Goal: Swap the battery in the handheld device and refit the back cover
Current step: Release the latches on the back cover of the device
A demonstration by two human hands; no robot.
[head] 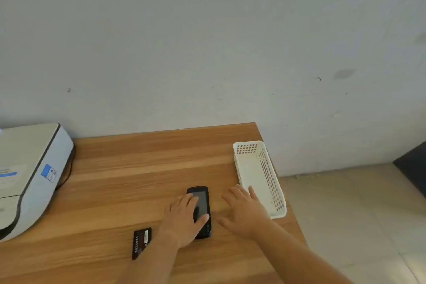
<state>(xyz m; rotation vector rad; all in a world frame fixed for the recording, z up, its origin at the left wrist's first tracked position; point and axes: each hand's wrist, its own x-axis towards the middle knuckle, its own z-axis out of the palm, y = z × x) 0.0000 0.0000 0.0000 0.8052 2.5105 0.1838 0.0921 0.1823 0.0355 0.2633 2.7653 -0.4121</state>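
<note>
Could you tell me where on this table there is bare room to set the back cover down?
The widest bare patch of the table lies between the printer and the white basket, behind the handheld device. It is crowded at the front: left hand on the device, spare battery beside that arm, right hand against the basket.

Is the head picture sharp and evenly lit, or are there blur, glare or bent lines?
Head view: light is soft and even, with faint shadows under the left hand and right hand; the handheld device has a dull sheen on its screen, no strong glare; the text on the battery is too blurred to read; the wide lens makes the table edges splay slightly.
</note>
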